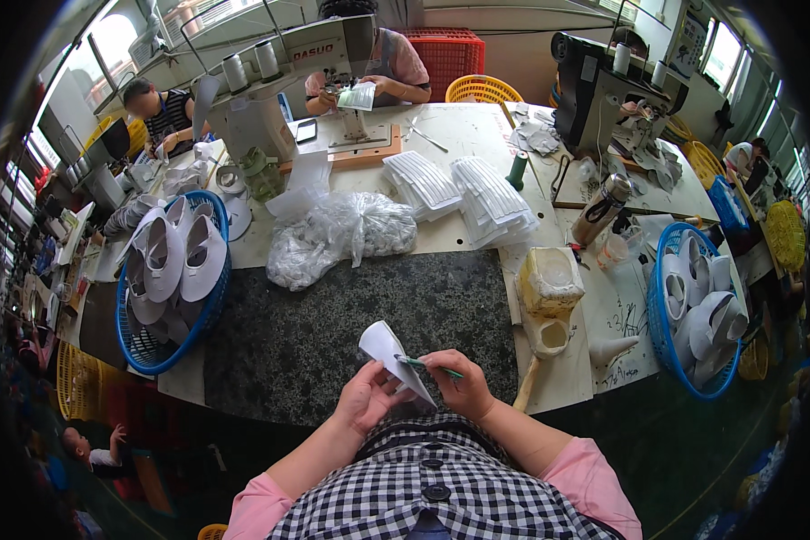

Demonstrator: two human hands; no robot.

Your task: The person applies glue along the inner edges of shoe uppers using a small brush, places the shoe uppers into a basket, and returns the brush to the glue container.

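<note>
Close in front of me, my left hand (369,396) grips a curved white piece (383,344), which looks like a shoe upper, and holds it tilted. Between the fingers of my right hand (460,382) is a thin green pen-like tool (422,364). Its tip points left and meets the face of the white piece, or nearly so; contact is hard to tell. Both hands are just over the front edge of a dark speckled board (360,306). The lower end of the white piece is partly hidden by my left fingers.
Blue baskets of white shoe uppers stand left (209,310) and right (716,392). Beyond the board lie a clear plastic bag (333,236) and white stacks (423,184). A yellowed container (550,281), a flask (601,209) and sewing machines (594,90) surround the table. A person (396,67) works opposite.
</note>
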